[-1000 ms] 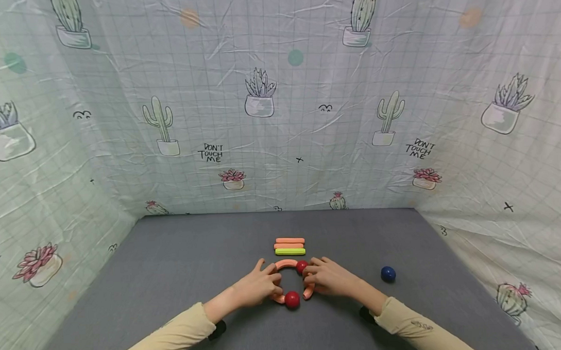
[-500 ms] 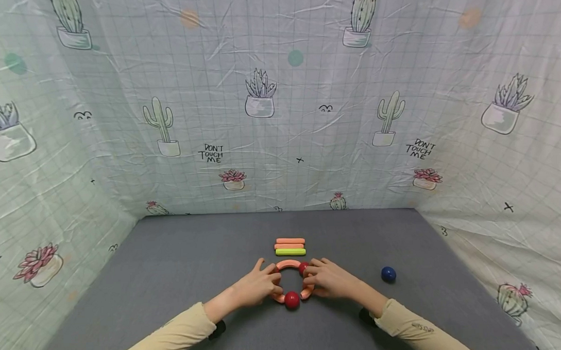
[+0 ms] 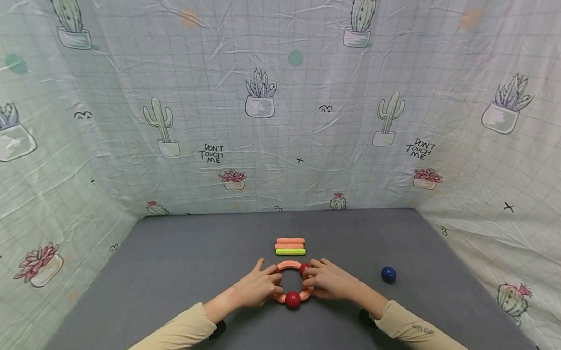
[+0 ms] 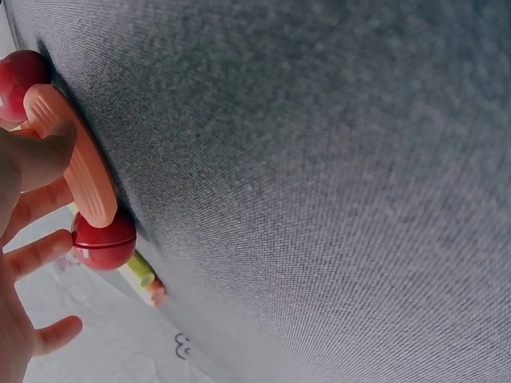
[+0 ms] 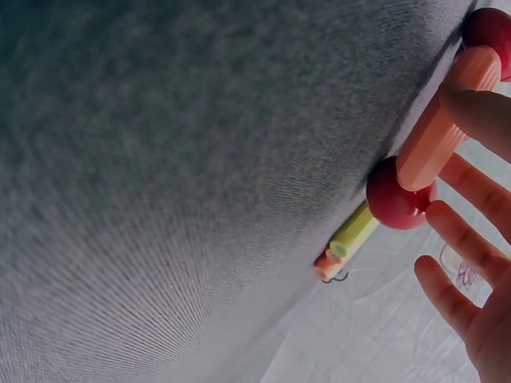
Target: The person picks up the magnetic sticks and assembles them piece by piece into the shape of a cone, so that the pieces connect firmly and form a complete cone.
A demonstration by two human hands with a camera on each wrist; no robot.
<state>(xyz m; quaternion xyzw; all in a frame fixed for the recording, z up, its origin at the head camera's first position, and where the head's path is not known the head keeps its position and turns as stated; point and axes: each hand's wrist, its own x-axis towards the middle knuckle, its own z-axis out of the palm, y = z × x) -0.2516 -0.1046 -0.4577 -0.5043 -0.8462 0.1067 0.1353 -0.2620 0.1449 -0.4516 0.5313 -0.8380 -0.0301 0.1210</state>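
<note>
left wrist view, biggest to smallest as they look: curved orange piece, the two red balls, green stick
1. Curved orange piece, though partly covered
2. Upper red ball and lower red ball: too alike to rank, each only partly visible
3. Green stick, mostly hidden and seemingly farther from the camera

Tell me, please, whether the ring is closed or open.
It looks closed: the curved orange sticks meet the nearest red ball on both sides. Fingers partly cover the sides; whether every joint holds, I cannot tell.
</note>
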